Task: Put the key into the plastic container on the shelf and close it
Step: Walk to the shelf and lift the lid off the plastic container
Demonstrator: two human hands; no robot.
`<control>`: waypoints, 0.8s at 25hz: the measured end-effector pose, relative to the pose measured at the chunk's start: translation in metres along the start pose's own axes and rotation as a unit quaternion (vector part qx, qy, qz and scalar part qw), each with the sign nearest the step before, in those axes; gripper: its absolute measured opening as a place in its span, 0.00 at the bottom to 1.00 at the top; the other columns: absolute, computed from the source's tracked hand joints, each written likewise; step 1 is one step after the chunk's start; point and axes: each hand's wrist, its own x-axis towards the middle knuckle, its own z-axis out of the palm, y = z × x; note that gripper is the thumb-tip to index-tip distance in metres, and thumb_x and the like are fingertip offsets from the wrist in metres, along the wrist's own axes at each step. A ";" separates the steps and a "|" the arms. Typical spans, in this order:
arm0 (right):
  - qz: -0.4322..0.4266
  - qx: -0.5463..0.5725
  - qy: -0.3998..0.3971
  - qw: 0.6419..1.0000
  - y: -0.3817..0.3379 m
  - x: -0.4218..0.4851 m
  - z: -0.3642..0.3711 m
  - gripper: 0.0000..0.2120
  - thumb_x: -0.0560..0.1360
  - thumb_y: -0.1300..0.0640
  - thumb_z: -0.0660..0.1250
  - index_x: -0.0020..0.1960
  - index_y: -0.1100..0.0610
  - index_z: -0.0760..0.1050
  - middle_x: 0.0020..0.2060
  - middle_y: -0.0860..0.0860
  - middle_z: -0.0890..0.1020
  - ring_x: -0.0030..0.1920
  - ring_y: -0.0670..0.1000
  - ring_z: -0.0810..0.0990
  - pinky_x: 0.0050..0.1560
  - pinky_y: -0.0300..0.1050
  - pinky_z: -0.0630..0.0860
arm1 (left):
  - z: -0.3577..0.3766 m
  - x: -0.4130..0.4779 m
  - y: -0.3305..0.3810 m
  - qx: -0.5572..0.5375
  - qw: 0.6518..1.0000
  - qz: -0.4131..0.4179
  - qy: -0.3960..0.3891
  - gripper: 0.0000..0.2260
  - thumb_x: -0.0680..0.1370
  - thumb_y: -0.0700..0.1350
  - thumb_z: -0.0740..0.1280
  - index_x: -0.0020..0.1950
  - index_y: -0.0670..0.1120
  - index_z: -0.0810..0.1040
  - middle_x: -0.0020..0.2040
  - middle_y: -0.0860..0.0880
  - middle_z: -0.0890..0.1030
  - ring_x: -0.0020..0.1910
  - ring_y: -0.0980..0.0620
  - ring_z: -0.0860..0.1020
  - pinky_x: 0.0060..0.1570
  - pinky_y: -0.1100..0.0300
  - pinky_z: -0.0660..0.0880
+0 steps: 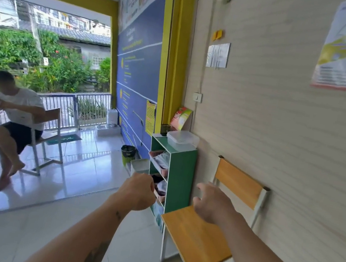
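Green wooden shelf (181, 171): near the hands, chair beside it could snag an arm.
Clear lidded plastic container (181, 140): on the shelf top, lid on; one-handed opening may shove it off.
Left hand (138, 190): clenched; key unseen, presumably inside.
Right hand (212, 203): released, empty.

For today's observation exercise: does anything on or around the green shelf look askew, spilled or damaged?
Nothing stands out. The plastic container sits level on top of the green shelf with its lid on, the chair stands upright beside it, and no spill shows on the floor.
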 end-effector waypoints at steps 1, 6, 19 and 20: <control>0.001 -0.001 0.000 1.000 -0.007 0.022 0.008 0.25 0.79 0.53 0.56 0.75 0.56 0.64 0.72 0.54 0.69 0.69 0.56 0.69 0.66 0.53 0.70 | 0.002 0.026 -0.013 -0.003 1.000 0.001 -0.002 0.13 0.71 0.38 0.61 0.50 0.42 0.81 0.52 0.42 0.80 0.49 0.43 0.80 0.52 0.51 0.80; 0.026 0.009 0.013 1.000 -0.038 0.140 0.048 0.25 0.79 0.53 0.56 0.75 0.55 0.63 0.72 0.52 0.69 0.70 0.55 0.70 0.68 0.53 0.69 | 0.013 0.163 -0.076 -0.016 0.999 0.042 -0.015 0.12 0.68 0.39 0.59 0.44 0.39 0.81 0.47 0.40 0.83 0.47 0.42 0.80 0.47 0.50 0.80; 0.069 0.033 0.013 0.997 -0.038 0.460 0.093 0.26 0.78 0.52 0.57 0.75 0.56 0.63 0.73 0.53 0.67 0.71 0.55 0.68 0.69 0.50 0.66 | 0.045 0.493 -0.131 0.002 0.990 0.123 -0.071 0.15 0.70 0.39 0.61 0.52 0.50 0.80 0.49 0.50 0.77 0.46 0.48 0.74 0.41 0.59 0.70; 0.069 0.033 0.011 0.997 -0.033 0.487 0.092 0.25 0.78 0.52 0.57 0.74 0.56 0.65 0.72 0.53 0.69 0.70 0.55 0.69 0.69 0.51 0.67 | 0.050 0.517 -0.132 0.000 0.990 0.118 -0.074 0.14 0.69 0.39 0.61 0.51 0.51 0.79 0.48 0.51 0.76 0.47 0.48 0.74 0.41 0.59 0.70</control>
